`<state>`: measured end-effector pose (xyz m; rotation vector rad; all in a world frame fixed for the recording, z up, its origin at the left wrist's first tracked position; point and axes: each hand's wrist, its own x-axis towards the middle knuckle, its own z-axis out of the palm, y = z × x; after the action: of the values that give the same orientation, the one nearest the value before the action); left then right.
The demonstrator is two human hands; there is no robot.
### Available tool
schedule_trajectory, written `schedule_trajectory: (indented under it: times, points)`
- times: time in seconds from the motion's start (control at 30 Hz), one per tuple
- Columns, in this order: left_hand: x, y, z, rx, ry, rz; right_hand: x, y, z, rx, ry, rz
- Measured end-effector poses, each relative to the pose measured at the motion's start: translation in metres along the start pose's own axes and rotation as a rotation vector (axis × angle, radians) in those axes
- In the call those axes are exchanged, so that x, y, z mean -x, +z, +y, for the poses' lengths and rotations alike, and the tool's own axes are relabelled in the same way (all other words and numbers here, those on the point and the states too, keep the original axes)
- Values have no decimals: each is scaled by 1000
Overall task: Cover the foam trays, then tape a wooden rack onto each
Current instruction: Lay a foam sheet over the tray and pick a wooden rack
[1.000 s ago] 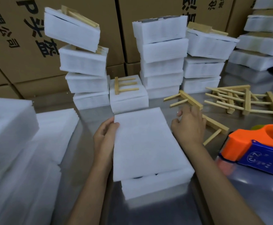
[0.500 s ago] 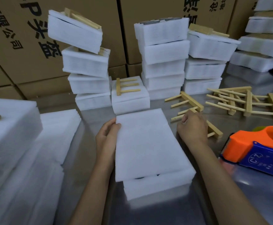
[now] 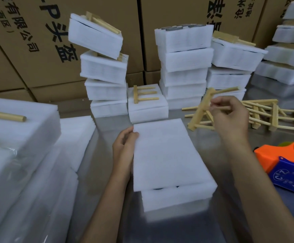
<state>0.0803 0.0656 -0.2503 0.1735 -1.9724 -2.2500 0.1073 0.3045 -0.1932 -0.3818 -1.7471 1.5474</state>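
In the head view, a white foam tray (image 3: 176,197) sits low in the centre of the frame on a shiny metal table (image 3: 107,216), with a thin foam cover sheet (image 3: 167,155) laid over it; the sheet overhangs the tray's near edge a little, and a dark gap shows between the two at the front. The left hand (image 3: 125,146) rests against the sheet's left edge, fingers loosely curled with the fingertips touching the far left corner. The right hand (image 3: 230,116), right of centre and higher in the frame, pinches one peg of a wooden rack (image 3: 201,109) between thumb and fingers; the rack is lifted at a tilt, its base bar slanting down to the left with the lower end close to the table.

More wooden racks (image 3: 274,116) lie in a loose heap just right of that hand. At the lower right edge is an orange and blue tape dispenser (image 3: 286,163), partly cut off by the frame.

Beyond the covered tray, in the upper middle, stand several stacks of foam trays (image 3: 183,67); the left stack (image 3: 104,67) leans, and its top tray is tilted with a rack on it. A single low tray (image 3: 148,109) between the stacks carries a rack lying flat on top. At the left of the frame sits a pile of loose foam sheets (image 3: 20,155), blurred. Brown cardboard boxes (image 3: 29,50) with printed characters fill the background.
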Motion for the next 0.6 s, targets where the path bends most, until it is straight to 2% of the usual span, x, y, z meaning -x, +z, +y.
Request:
schedule_trajectory:
  times: [0.2,0.3,0.4,0.47,0.6]
  points:
    - [3,1,-1,-17,-21,-90,13,4,-29,-634,107,-264]
    - [3,3,-2,-44,-4,-95,16,9,-32,-753,184,-422]
    - [2,4,-2,-79,16,-63,31,23,-27,-725,378,-580]
    - [3,6,-1,-91,27,-57,43,33,-22,-590,472,-655]
    - [2,7,-1,-93,49,-52,52,37,-21,-310,463,-745]
